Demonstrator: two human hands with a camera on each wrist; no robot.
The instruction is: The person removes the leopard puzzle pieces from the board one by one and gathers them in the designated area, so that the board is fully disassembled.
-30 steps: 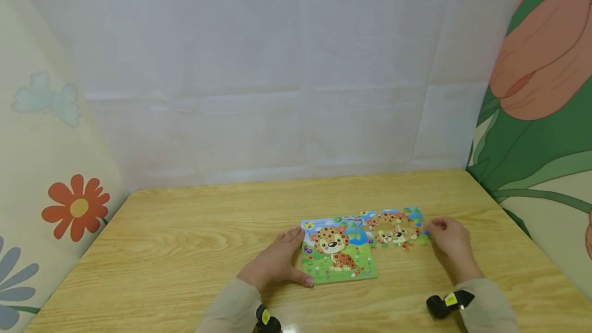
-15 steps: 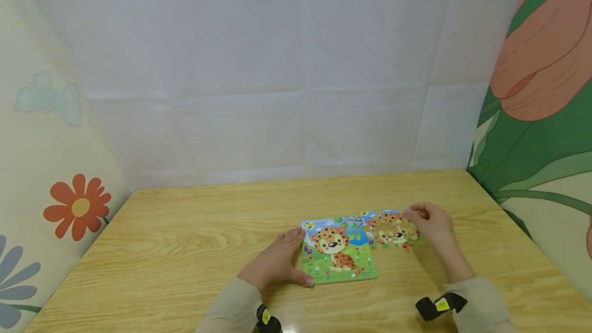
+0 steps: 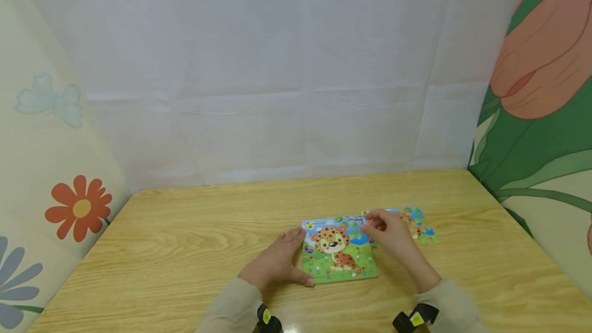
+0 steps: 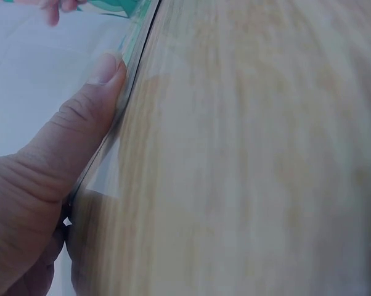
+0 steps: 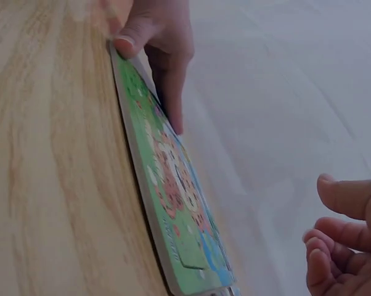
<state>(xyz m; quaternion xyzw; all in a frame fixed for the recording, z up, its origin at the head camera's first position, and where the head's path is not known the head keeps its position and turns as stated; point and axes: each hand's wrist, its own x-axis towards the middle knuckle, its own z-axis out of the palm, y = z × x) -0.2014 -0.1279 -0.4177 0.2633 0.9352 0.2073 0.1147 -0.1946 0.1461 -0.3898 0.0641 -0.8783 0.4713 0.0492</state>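
Observation:
A square puzzle board (image 3: 339, 248) printed with a leopard cub on grass lies on the table. My left hand (image 3: 277, 261) grips its left side, thumb at the near corner and fingers along the far part of the edge. In the right wrist view, that thumb (image 5: 125, 43) lies over the board's corner. My right hand (image 3: 390, 233) hovers by the board's upper right corner, over loose puzzle pieces (image 3: 418, 215). In the right wrist view, its fingers (image 5: 342, 237) are loosely bent, the thumb is apart from them, and nothing shows between. The hand hides several pieces.
The wooden table (image 3: 208, 235) extends to both sides of the board. A white cloth (image 3: 277, 76) hangs behind it, with painted panels (image 3: 541, 66) at the sides. Black wrist cameras (image 3: 416, 317) sit on both cuffs.
My right hand has moved left, from the right end of the loose pieces, across them, to the board's upper right corner. The left hand and the board have stayed in place.

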